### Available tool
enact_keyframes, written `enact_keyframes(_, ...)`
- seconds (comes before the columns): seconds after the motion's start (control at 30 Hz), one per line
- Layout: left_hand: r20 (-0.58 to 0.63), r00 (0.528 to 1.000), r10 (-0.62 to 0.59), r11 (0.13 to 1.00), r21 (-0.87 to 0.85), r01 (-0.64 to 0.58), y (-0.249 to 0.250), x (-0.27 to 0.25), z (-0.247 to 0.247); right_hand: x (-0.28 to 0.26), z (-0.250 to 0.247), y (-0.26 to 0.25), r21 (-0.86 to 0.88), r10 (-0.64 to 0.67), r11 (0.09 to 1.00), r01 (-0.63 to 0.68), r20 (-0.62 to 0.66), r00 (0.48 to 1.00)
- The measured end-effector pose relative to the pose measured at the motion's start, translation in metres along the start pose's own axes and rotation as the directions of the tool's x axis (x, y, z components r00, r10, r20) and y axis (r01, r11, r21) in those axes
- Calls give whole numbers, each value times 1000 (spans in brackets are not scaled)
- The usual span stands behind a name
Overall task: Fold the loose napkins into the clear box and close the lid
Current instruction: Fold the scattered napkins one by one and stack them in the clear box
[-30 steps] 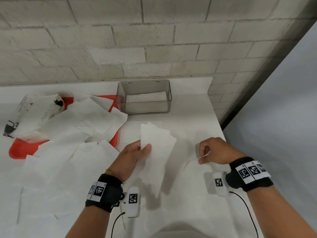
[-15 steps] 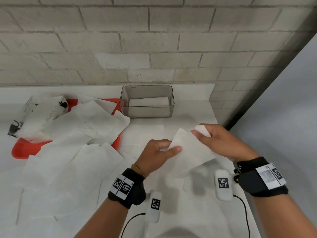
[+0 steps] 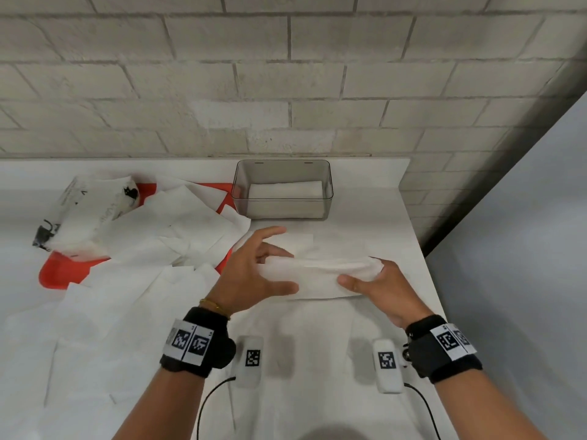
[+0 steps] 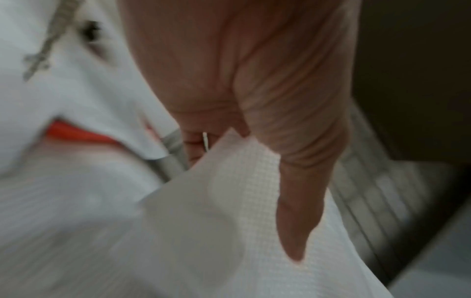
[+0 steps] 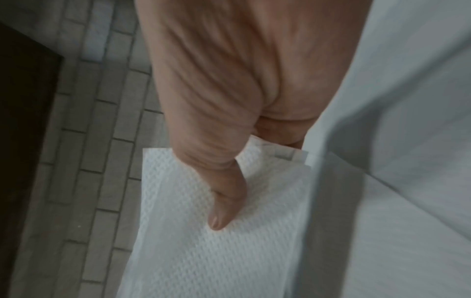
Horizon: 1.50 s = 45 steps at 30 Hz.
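A white napkin point(image 3: 320, 274), doubled into a long strip, stretches level between my two hands above the table. My left hand point(image 3: 270, 271) pinches its left end between thumb and fingers, index finger sticking up. My right hand point(image 3: 362, 276) pinches the right end, thumb on top. The wrist views show each thumb pressed on the embossed napkin point(image 4: 229, 201) point(image 5: 229, 252). The clear box point(image 3: 282, 166) stands open against the wall behind my hands, with a folded napkin point(image 3: 286, 190) inside. Loose napkins point(image 3: 165, 230) lie spread at the left.
An orange flat piece point(image 3: 54, 271), a tray or a lid, lies mostly buried under the loose napkins. A crumpled plastic wrapper point(image 3: 89, 208) rests at the far left. The table's right edge point(image 3: 425, 268) runs close beside my right hand. A brick wall stands behind.
One second ago my left hand alone held the napkin hanging. My right hand then took its other end, and the napkin now lies doubled into a level strip between both hands.
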State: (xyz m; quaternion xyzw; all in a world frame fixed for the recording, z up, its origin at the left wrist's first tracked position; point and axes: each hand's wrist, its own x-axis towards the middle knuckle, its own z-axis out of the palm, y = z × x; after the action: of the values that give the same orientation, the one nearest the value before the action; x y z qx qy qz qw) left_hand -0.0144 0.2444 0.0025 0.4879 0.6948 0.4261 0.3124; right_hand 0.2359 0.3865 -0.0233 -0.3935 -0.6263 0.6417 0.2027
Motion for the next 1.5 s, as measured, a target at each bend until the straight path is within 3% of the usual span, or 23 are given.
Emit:
enact_keyframes(0.17,-142,958,-250,950,-229,214,-41,-22,36,4,9,30,-48,53,997,-54,-13,999)
enact_keyframes(0.27,-240,911,-334,904,-356,238,-49,-24,57,1,12,36,-62,20,998,-19,20,1000)
enact_keyframes(0.33,-259,879,-401,841,-484,241,-52,-23,64,-1,11,36,-22,8,1000,-7,22,1000)
enact_keyframes(0.4,-259,867,-426,830,-494,260,-53,-24,65,-1,8,38,-16,2,1000,-2,32,999)
enact_keyframes(0.5,-271,894,-357,912,-307,271,-50,-25,66,-1,8,39,-67,-7,998,12,66,998)
enact_keyframes(0.57,-306,914,-267,956,-201,212,-43,-24,66,0,10,38,-70,-8,997,13,65,998)
enact_keyframes(0.7,-351,928,-127,984,-163,73,-32,-22,60,-1,5,30,-17,-55,998,56,39,998)
enact_keyframes(0.93,-202,943,-265,951,-217,221,-50,-21,55,0,0,40,-68,-33,997,37,54,998)
enact_keyframes(1.2,-233,941,-243,930,-331,159,-38,-12,55,-2,1,34,-38,-80,996,81,34,996)
enact_keyframes(1.4,-162,950,-266,939,-268,217,-46,-13,58,-1,2,41,-72,-41,996,47,82,996)
enact_keyframes(1.5,-155,954,-258,916,-354,190,-38,-9,55,2,3,34,-75,-64,995,71,88,994)
